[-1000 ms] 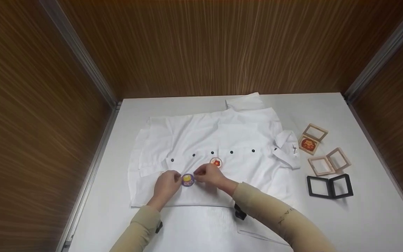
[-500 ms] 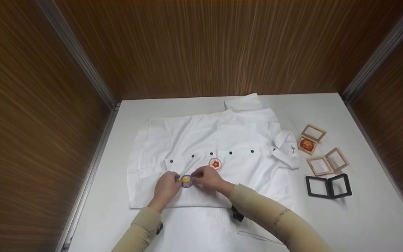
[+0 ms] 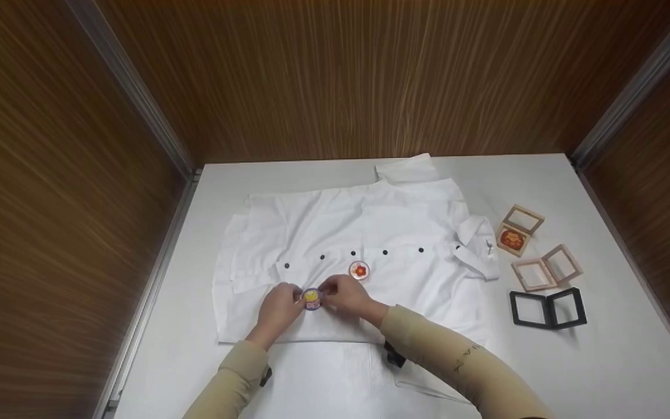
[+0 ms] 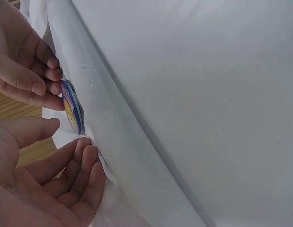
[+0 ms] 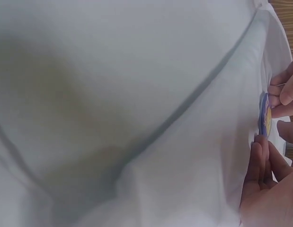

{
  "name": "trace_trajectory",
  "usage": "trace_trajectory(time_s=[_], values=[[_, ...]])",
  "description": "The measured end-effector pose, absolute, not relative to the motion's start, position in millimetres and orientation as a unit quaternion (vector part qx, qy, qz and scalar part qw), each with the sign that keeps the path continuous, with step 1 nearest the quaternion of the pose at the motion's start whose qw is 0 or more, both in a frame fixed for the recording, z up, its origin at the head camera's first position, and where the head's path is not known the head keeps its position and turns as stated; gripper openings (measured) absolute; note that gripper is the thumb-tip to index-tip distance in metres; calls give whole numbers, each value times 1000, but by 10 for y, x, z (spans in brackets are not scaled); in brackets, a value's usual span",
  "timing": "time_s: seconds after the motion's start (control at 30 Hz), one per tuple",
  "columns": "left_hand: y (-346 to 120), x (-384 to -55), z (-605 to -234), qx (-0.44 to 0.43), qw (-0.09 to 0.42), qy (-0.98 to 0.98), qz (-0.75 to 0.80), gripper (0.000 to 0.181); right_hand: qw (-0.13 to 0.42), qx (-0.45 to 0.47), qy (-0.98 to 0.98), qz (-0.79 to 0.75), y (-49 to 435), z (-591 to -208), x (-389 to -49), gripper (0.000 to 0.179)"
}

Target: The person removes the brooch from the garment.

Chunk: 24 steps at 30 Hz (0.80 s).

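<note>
A round purple-rimmed pin badge [image 3: 312,299] with a yellow figure lies on a white button-up shirt [image 3: 405,227], near its front edge. My left hand [image 3: 278,307] is at the badge's left side. In the left wrist view its fingertips meet the cloth right at the rim, the thumb standing off. From the opposite side, my right hand [image 3: 346,295] touches the rim with its fingertips; its thumb is held off from its fingers in the right wrist view. The badge's back is hidden. Another round badge [image 3: 359,270], with a red flower, lies on the shirt just above my right hand.
On the table's right side stand a light wooden frame case [image 3: 513,239] holding a red-orange badge, a pinkish frame case [image 3: 535,276] and a black frame case [image 3: 530,309], all unfolded. Brown wood-grain panels [image 3: 358,81] enclose the white table [image 3: 614,279].
My right hand has drawn slightly left and down, closer to the badge, leaving more of the red-flower badge visible. My left hand has barely moved, and the shirt lies as before.
</note>
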State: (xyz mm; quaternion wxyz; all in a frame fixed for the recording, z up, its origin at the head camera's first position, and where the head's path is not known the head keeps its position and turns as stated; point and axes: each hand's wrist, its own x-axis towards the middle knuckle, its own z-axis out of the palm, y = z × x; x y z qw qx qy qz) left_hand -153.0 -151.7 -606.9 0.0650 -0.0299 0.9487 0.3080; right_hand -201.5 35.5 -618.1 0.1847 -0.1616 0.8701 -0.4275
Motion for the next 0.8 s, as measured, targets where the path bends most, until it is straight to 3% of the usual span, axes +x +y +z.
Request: trace_trajectory(time_s=[0.33, 0.8], values=[[-1505, -1529, -6095, -10, 52, 953, 297, 16, 157, -180, 867, -438, 364, -6215, -2024, 10], [-1484, -1542, -6124, -30, 25, 934, 356, 7, 162, -175, 876, -419, 367, -6196, -2018, 9]])
